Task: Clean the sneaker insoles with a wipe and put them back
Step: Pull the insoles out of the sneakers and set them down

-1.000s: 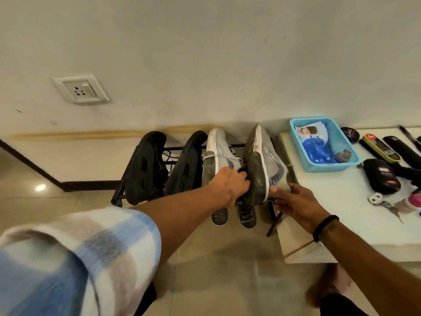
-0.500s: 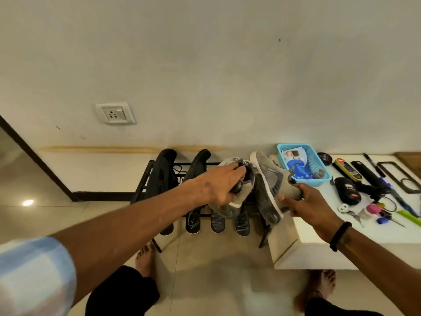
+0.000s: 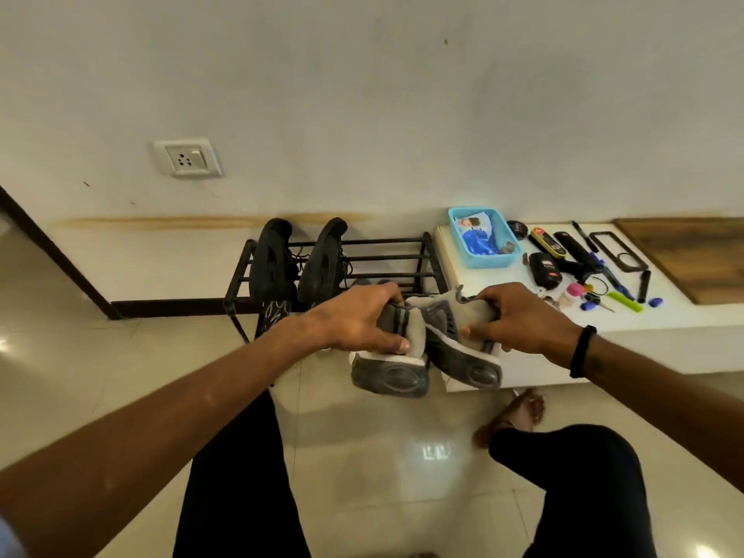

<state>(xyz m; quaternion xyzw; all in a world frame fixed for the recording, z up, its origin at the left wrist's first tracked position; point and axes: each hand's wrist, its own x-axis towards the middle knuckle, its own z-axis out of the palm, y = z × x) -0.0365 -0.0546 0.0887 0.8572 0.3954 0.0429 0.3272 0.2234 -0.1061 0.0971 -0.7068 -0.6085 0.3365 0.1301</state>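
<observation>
Two grey sneakers hang in the air over the tiled floor, soles toward me. My left hand (image 3: 358, 320) grips the left sneaker (image 3: 392, 366) at its collar. My right hand (image 3: 523, 320) grips the right sneaker (image 3: 463, 356) the same way. The insoles are hidden inside the shoes. A blue packet of wipes (image 3: 477, 237) lies in a light-blue basket (image 3: 489, 261) on the white low table (image 3: 664, 316), behind and to the right of the sneakers.
A black metal shoe rack (image 3: 386, 251) stands against the wall with a pair of black shoes (image 3: 298, 267) on its left side. Polish tins, brushes, pens and small items (image 3: 579, 267) lie on the table. My knees and bare foot (image 3: 519, 412) are below.
Both hands lifted the grey sneakers off the rack and drew them toward me, down over the floor. The rack's right side now stands bare.
</observation>
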